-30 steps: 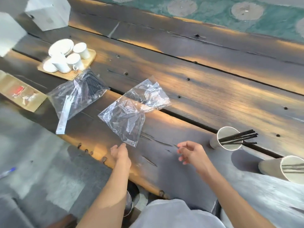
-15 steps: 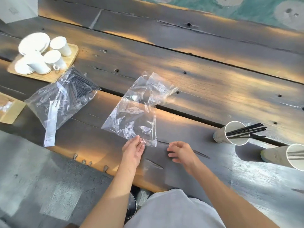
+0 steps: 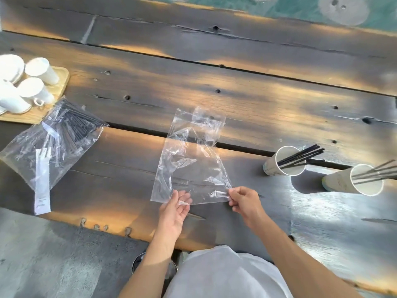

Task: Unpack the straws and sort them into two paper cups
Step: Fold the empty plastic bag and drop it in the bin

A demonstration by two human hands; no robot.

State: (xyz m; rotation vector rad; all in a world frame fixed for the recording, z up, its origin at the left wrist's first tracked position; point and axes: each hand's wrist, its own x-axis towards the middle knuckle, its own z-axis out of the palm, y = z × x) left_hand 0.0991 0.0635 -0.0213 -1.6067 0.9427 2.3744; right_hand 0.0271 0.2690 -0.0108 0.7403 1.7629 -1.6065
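An empty clear plastic bag (image 3: 189, 160) lies flat on the dark wooden table, in the middle. My left hand (image 3: 175, 208) holds its near edge from below, and my right hand (image 3: 243, 201) pinches its near right corner. A second clear bag (image 3: 53, 145) with black straws (image 3: 79, 125) inside and a white label strip lies at the left. Two paper cups stand at the right: the nearer-to-centre cup (image 3: 283, 161) holds several black straws, and the far-right cup (image 3: 356, 181) holds several grey-looking straws.
A wooden tray (image 3: 58, 91) with white ceramic cups and saucers sits at the far left. A gap between planks runs across the table behind the bags. The table's near edge lies just in front of my body, with grey floor below at the left.
Both hands reached forward and took hold of the empty bag's near edge; the bag now lies flatter and straighter. The camera has shifted, so everything sits further left in view.
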